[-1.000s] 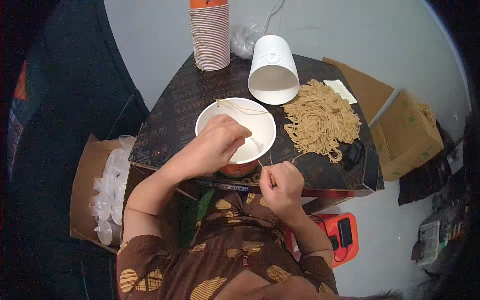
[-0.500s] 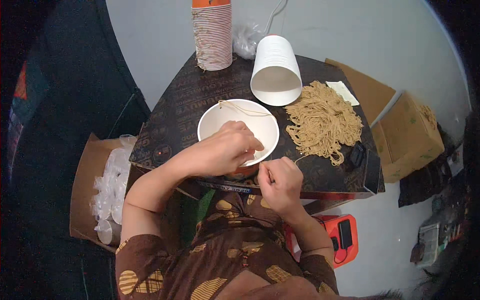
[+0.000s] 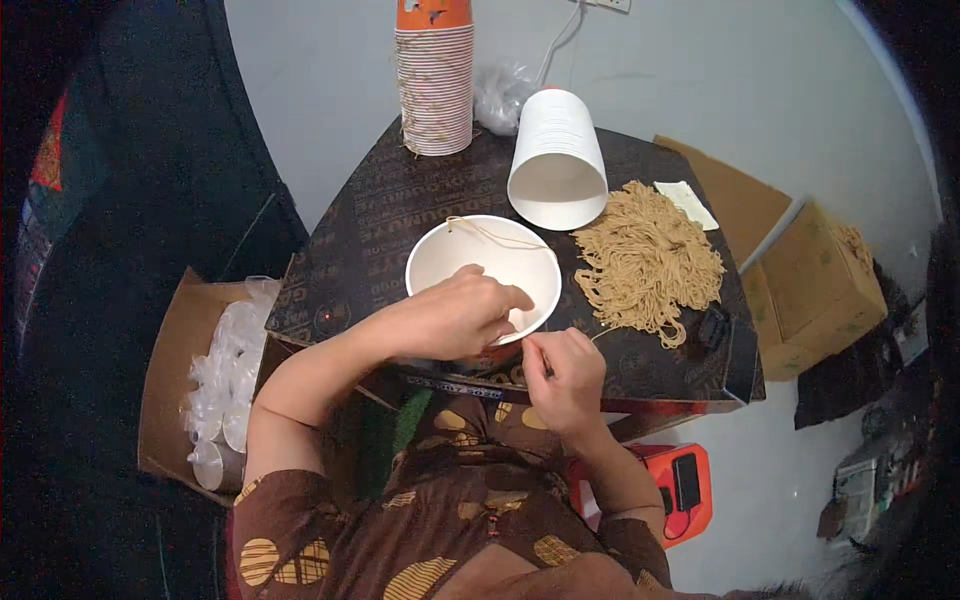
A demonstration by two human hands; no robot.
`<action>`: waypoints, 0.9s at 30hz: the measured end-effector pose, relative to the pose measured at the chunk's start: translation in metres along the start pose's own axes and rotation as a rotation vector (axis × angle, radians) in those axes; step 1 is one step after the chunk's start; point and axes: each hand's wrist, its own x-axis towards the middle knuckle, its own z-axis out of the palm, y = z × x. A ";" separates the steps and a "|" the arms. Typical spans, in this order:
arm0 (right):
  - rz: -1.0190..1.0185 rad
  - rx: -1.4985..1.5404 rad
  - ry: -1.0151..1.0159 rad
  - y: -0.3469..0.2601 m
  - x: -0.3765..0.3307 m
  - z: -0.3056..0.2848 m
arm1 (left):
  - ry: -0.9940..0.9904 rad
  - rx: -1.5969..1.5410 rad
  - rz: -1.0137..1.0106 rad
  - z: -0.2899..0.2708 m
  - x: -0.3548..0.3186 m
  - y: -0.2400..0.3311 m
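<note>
The right hand (image 3: 565,378) is curled, thumb and forefinger pressed together beside the near rim; whether cord is pinched cannot be told; the left hand (image 3: 462,315) is dipped inside the upright, white-lined round bucket (image 3: 432,262), its grip hidden; 1 thin tan cord (image 3: 492,234) is hung inside the far rim; cord-fastening seems in hand; a steadied rim is called for.
</note>
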 end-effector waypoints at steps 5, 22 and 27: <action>0.019 0.004 -0.034 0.000 -0.002 0.002 | -0.081 -0.122 0.039 0.004 0.008 -0.013; -0.066 -0.015 -0.112 0.001 0.003 -0.018 | 0.152 -0.289 -0.147 -0.002 -0.002 0.013; -0.083 0.093 -0.120 0.000 0.014 -0.014 | 0.071 -0.854 -0.190 0.011 0.000 -0.001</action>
